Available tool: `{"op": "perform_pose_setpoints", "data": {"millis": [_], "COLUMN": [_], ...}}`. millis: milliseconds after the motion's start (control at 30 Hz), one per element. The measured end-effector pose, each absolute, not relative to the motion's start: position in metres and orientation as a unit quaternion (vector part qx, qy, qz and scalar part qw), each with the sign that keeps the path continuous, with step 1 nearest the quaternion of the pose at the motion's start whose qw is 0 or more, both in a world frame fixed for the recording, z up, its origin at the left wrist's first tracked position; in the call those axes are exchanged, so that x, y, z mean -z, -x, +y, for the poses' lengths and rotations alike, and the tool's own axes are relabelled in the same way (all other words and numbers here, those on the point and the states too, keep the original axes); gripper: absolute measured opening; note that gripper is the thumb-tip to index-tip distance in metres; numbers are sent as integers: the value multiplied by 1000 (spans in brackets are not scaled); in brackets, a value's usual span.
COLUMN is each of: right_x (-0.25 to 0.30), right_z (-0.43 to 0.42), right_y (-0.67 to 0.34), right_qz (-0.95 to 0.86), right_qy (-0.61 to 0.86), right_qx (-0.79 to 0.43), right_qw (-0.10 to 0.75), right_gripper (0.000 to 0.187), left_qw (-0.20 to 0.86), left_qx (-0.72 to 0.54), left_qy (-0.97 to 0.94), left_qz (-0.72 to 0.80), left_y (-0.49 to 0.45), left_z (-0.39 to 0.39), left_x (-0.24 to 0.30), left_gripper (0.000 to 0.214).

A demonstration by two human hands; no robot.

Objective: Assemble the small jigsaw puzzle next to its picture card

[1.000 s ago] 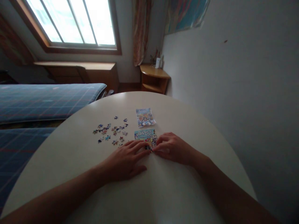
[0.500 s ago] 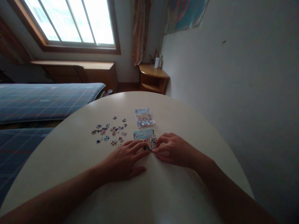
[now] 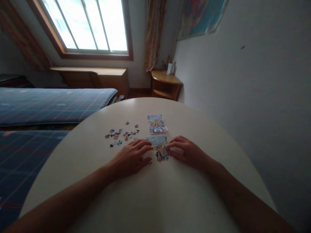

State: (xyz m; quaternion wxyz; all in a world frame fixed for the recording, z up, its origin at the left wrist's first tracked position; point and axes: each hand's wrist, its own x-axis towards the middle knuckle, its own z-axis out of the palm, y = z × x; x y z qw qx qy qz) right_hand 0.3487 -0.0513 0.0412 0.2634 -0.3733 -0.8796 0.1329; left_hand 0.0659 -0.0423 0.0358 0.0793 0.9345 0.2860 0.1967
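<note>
A partly assembled colourful jigsaw [image 3: 159,147] lies on a round white table [image 3: 150,197]. My left hand [image 3: 131,157] rests flat on the table at the jigsaw's left edge, fingers stretched out towards it. On the right edge rests my right hand [image 3: 187,151], its fingers extended and touching the pieces. Neither hand holds anything. Several loose puzzle pieces [image 3: 121,134] are scattered to the left of the jigsaw. A small printed picture card [image 3: 157,123] lies just behind it.
Two beds with blue plaid covers [image 3: 48,103] stand left of the table. A grey wall [image 3: 255,81] runs along the right. Under the window [image 3: 89,26] there is a wooden bench, and a small wooden corner shelf [image 3: 166,84] stands beyond the table.
Both hands have drawn apart from the jigsaw's near edge to its left and right sides, uncovering its lower part. The camera view has shifted slightly.
</note>
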Motion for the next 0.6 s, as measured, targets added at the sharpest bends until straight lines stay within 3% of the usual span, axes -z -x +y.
{"op": "perform_pose_setpoints", "data": {"millis": [133, 300, 600], "right_x": [-32, -25, -25], "right_z": [-44, -42, -42], "right_y": [-351, -350, -349], "right_qz": [-869, -871, -878], "right_qy": [403, 407, 403], "right_qx": [-107, -112, -117], "right_qw": [265, 252, 229], "right_gripper": [28, 32, 29], "left_qw": [15, 7, 22], "left_qx": [-222, -169, -179], "left_qy": [-873, -812, -729], "left_qz": [435, 558, 660], "left_y": [-37, -14, 6], "left_z": [-16, 7, 33], "left_x": [-26, -11, -16], "left_gripper": [31, 57, 54]}}
